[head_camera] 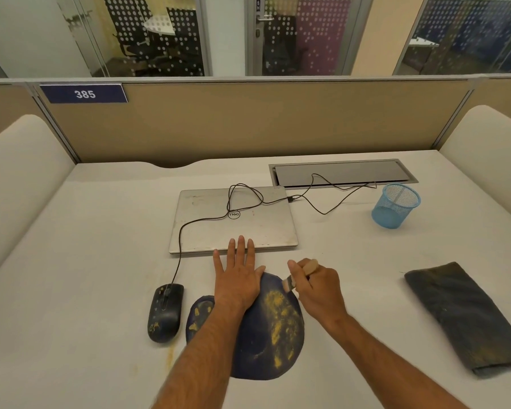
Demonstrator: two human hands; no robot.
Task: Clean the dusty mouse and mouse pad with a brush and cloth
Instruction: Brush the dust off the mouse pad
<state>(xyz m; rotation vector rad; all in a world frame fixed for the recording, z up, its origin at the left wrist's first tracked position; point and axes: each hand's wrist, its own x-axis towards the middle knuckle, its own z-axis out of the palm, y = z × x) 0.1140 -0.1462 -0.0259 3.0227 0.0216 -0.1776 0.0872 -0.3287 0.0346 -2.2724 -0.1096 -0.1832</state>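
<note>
Our flat, spread left hand point(237, 278) on the mouse pad's point(266, 335) far-left edge; our right hand point(316, 286) pinching the brush point(300, 274) at its far-right edge.

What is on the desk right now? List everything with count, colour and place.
Round dark blue mouse pad: one, yellow dust, front centre.
Black wired mouse: one, dusty, left of pad.
Wooden-handled brush: one, at pad's far edge.
Dark grey folded cloth: one, dusty, right.
Silver closed laptop: one, behind pad.
Blue mesh cup: one, far right.
White desk: one.
Left hand: flat on pad.
Right hand: grips brush.
</note>
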